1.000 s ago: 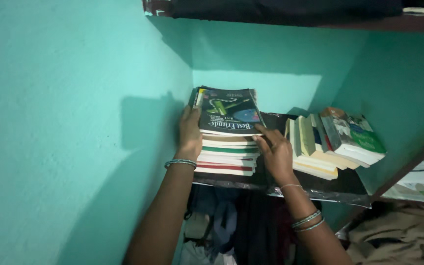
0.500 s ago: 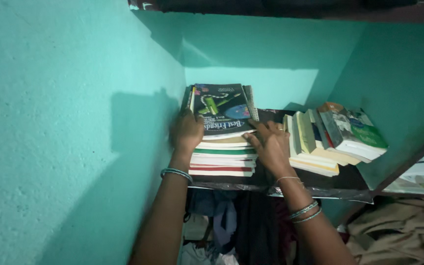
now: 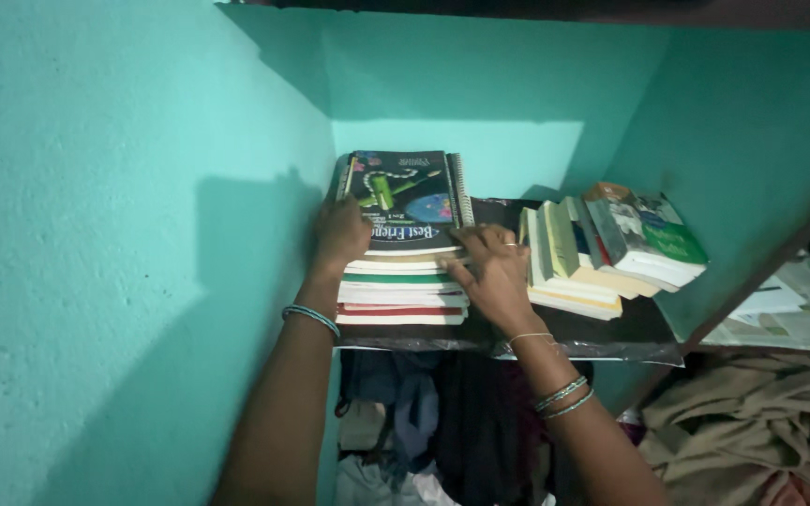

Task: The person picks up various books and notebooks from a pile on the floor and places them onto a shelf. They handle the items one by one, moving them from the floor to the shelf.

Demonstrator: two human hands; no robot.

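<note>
A stack of books (image 3: 403, 281) sits at the centre of the frame on a dark shelf (image 3: 611, 335), hard against the teal wall (image 3: 124, 234) at left. The left hand (image 3: 339, 234) lies flat on the stack's left side, fingers together; the right hand (image 3: 487, 276) presses its right side, fingers spread. Leaning books (image 3: 611, 248) stand just right, a narrow gap between. Clothes (image 3: 424, 422) hang below the shelf edge

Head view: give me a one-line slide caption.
Left hand and right hand press either side of a book stack on a dark shelf beside leaning books.
</note>
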